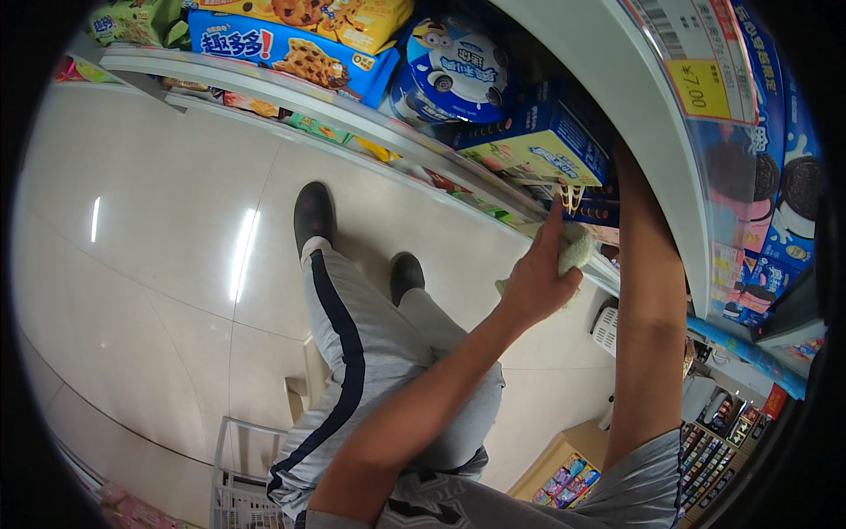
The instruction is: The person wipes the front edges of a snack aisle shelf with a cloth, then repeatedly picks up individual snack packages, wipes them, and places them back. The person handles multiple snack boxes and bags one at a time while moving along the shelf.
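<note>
My left hand (538, 275) is closed around a pale green cloth (577, 248). Its index finger stretches up to the edge of a blue and yellow-green cookie box (555, 150) on the shelf. My right forearm (650, 291) reaches up into the shelf beside that box. The upper shelf edge and the boxes hide my right hand. Left of the box lies a round blue and white cookie tub (451, 72). Beyond it are a blue bag of chocolate-chip cookies (286, 55) and a yellow cookie bag (326, 19).
A curved white shelf edge (648, 106) with a yellow price tag (698, 88) runs close above my right arm. More blue cookie boxes (793, 176) stand at the far right. Packed snacks fill a lower shelf. A white wire rack (231, 467) stands on the tiled floor (159, 247) behind my legs.
</note>
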A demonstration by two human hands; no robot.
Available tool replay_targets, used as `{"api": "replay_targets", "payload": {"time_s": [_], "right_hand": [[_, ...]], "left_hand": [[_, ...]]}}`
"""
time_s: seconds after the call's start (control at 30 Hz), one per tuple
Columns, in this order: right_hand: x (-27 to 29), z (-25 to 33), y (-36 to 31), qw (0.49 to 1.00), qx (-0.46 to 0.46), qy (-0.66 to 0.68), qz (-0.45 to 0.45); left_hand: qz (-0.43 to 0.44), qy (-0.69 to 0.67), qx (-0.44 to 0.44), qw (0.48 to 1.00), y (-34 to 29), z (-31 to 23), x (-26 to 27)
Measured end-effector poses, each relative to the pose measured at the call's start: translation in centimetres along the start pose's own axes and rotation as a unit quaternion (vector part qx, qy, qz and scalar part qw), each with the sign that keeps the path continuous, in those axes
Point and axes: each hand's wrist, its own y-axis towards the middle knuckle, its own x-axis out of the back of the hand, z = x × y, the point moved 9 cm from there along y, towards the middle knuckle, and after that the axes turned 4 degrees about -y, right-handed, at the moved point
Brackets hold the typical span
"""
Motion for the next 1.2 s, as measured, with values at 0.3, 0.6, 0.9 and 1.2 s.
{"api": "replay_targets", "payload": {"time_s": [0.3, 0.6, 0.9, 1.2], "right_hand": [[2.0, 0.0, -1.7, 1.0, 0.007, -0.014, -0.007], [4.3, -0.2, -5.1, 0.999, 0.002, -0.03, 0.015], [6.2, 2.7, -5.4, 1.0, -0.001, -0.022, 0.012], [10.7, 6.5, -8.3, 0.978, 0.112, -0.004, -0.177]], "left_hand": [[-0.011, 0.023, -0.034, 0.999, 0.2, -0.1, 0.3], [-0.005, 0.027, -0.034, 0.999, 0.2, 0.2, 0.8], [-0.003, -0.007, 0.019, 1.0, 0.5, 1.8, 1.4], [-0.018, 0.081, -0.025, 0.996, 0.4, 0.1, 3.1]]}}
